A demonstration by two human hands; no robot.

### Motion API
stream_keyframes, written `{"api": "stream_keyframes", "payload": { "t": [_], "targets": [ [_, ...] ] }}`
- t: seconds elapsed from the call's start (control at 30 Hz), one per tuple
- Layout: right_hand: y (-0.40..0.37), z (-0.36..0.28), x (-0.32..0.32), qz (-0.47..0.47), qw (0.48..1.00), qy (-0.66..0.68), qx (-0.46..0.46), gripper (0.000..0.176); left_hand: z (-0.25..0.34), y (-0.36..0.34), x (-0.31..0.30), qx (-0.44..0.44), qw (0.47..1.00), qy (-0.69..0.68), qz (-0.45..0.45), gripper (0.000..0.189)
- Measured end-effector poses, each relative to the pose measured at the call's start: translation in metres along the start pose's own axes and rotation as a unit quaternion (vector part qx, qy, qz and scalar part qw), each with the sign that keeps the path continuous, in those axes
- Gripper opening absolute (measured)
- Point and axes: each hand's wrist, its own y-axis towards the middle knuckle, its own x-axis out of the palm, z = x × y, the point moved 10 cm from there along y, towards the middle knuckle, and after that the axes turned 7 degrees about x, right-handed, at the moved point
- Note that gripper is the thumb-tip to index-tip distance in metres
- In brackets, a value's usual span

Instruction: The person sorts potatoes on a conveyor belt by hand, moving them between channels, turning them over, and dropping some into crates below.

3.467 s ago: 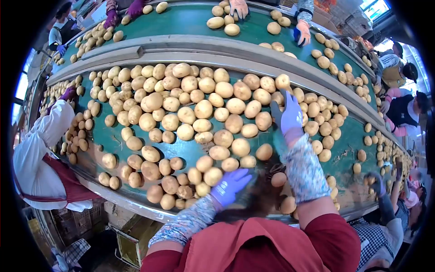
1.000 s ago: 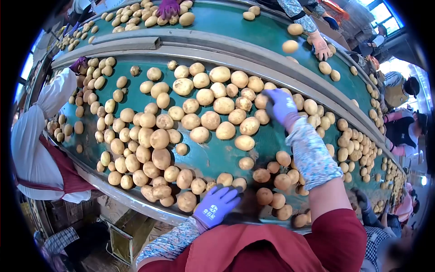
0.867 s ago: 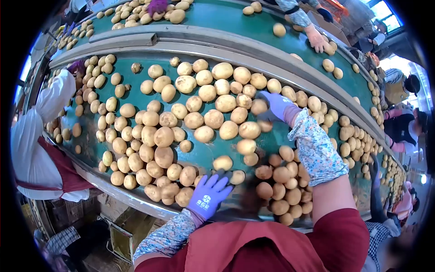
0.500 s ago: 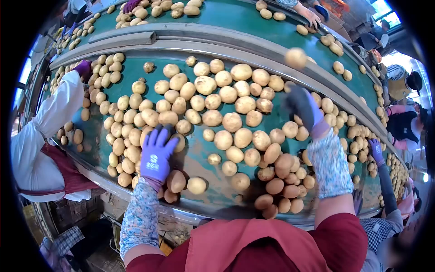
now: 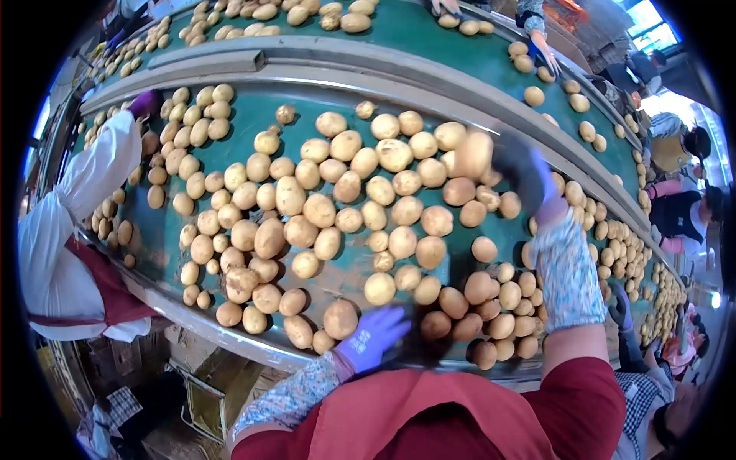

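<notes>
My left hand [image 5: 373, 337], in a purple glove, is low over the near edge of the green belt with its fingers stretched to the right. A large brown potato [image 5: 340, 319] lies right beside its thumb side. My right hand [image 5: 529, 175], in a purple glove with a dark palm, is smeared by motion over the right part of the belt. Just left of its fingers is a blurred potato [image 5: 473, 156]; I cannot tell whether they grip it. Many potatoes [image 5: 318, 209] spread across the middle, and a heap of browner potatoes [image 5: 479, 287] lies below my right hand.
A metal divider [image 5: 345, 74] separates this belt from a second green belt [image 5: 406, 42] carrying more potatoes. At the left, a co-worker's purple glove [image 5: 146, 103] reaches over the belt. Another co-worker's hand [image 5: 543, 52] is at the far belt; a gloved hand [image 5: 622, 308] shows at right.
My left hand has moved right and toward the near edge, away from the potatoes it was among. The potato in the air above my right hand is gone from there. Potatoes have shifted on the belt.
</notes>
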Motion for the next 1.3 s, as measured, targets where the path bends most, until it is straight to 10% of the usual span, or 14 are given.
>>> {"api": "stream_keyframes", "payload": {
  "t": [0.1,0.2,0.4,0.47,0.53,0.63,0.7,0.77,0.8,0.9,0.97,1.07,1.27,1.3],
  "targets": [
    [0.054,-0.050,0.003,0.173,0.934,-0.267,-0.161,0.042,-0.018,0.010,-0.040,-0.069,0.997,0.013,-0.014,0.046],
    [0.073,-0.065,0.076,0.254,0.767,-0.584,-0.078,0.065,-0.052,0.005,-0.082,-0.102,0.992,0.068,0.031,0.050],
    [0.074,-0.049,0.087,0.086,0.822,-0.562,-0.033,0.051,-0.137,-0.023,-0.174,-0.088,0.948,0.304,-0.025,0.046],
    [0.061,-0.021,0.089,0.082,0.826,-0.552,-0.075,0.048,-0.137,-0.034,-0.245,-0.155,0.919,0.332,0.146,0.047],
    [0.026,-0.007,0.103,0.010,0.857,-0.515,0.003,0.048,-0.165,-0.055,-0.268,-0.144,0.904,0.388,0.102,0.050],
    [0.016,0.006,0.108,-0.081,0.912,-0.370,-0.155,0.055,-0.198,-0.078,-0.329,-0.234,0.911,0.271,0.205,0.069],
    [0.017,-0.018,0.088,-0.033,0.994,0.007,-0.102,0.051,-0.210,-0.087,-0.353,-0.278,0.907,0.112,0.296,0.074],
    [0.041,-0.047,0.087,-0.141,0.892,0.414,-0.116,0.042,-0.215,-0.074,-0.346,-0.270,0.920,0.223,0.177,0.067],
    [0.035,-0.085,0.108,-0.009,0.939,0.293,-0.178,0.043,-0.218,-0.062,-0.336,-0.234,0.917,0.301,0.116,0.061],
    [0.023,-0.158,0.259,-0.031,0.973,-0.048,-0.224,0.030,-0.221,-0.031,-0.310,-0.230,0.896,0.379,-0.005,0.048],
    [0.004,-0.187,0.354,0.092,0.824,-0.479,-0.290,0.021,-0.219,-0.023,-0.293,-0.198,0.897,0.392,-0.048,0.046],
    [0.003,-0.180,0.402,0.140,0.820,-0.430,-0.350,0.018,-0.217,-0.037,-0.288,-0.150,0.904,0.392,-0.077,0.042],
    [0.023,-0.156,0.395,-0.148,0.882,-0.363,-0.260,0.036,-0.241,-0.011,-0.324,-0.350,0.924,-0.123,-0.087,0.046],
    [0.030,-0.156,0.384,-0.145,0.887,-0.341,-0.276,0.042,-0.247,0.022,-0.342,-0.249,0.961,-0.065,-0.101,0.047]
  ]
}}
